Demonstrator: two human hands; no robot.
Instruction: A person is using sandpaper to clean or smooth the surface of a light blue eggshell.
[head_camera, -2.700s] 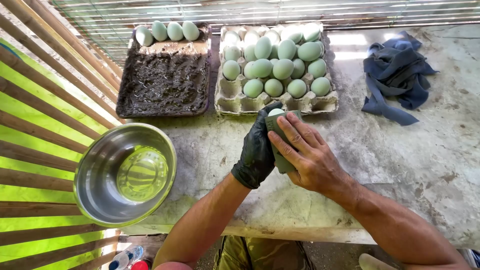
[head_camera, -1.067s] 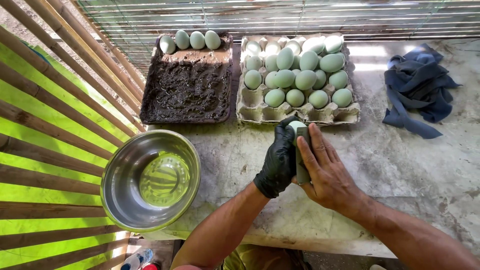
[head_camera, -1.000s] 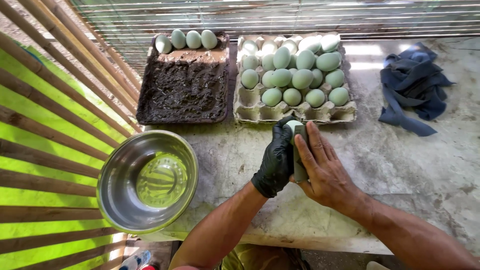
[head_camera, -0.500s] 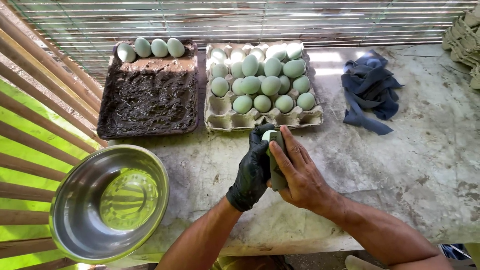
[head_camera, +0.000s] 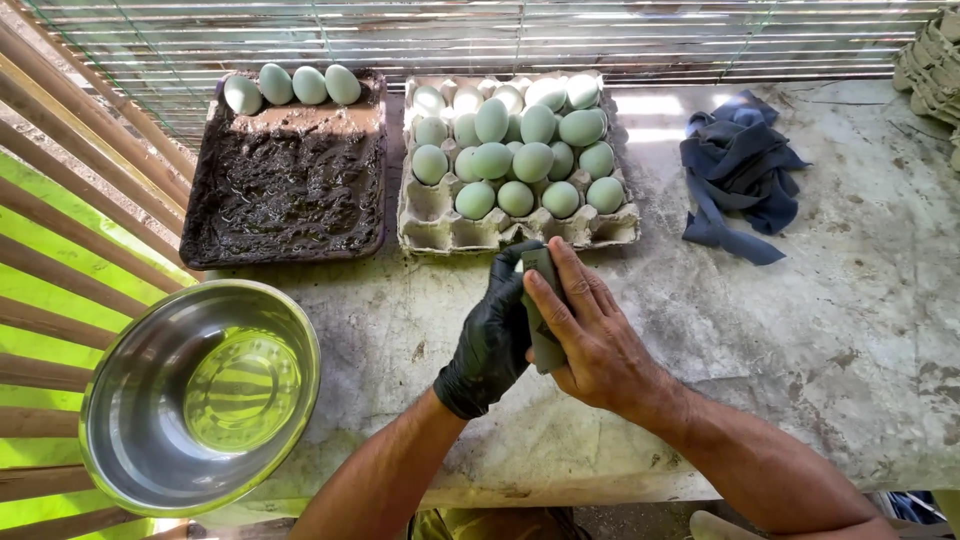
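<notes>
Head view of a worn grey stone table (head_camera: 800, 330). The left hand (head_camera: 495, 335), in a black rubber glove, and the bare right hand (head_camera: 590, 335) are pressed together around a pale green, mud-smeared egg (head_camera: 540, 300), held just above the tabletop near the front edge of the grey cardboard egg tray (head_camera: 430, 215); both sets of fingers curl round it, so the egg is clasped rather than pinched. Compared with half a second before, the hands keep the same clasp and the egg has not left them; only the viewpoint has shifted slightly, which suggests that the working of this egg continues. To the left of the egg tray lies a dark rectangular tray of wet brown mud (head_camera: 285, 180) with a row of four pale green eggs (head_camera: 292, 86) along its far edge. A shiny steel bowl (head_camera: 130, 400) sits near left, and a crumpled dark blue cloth (head_camera: 740, 170) lies far right. Most of the held egg is hidden by the fingers; the stacked cartons at the far right corner are cut off.
</notes>
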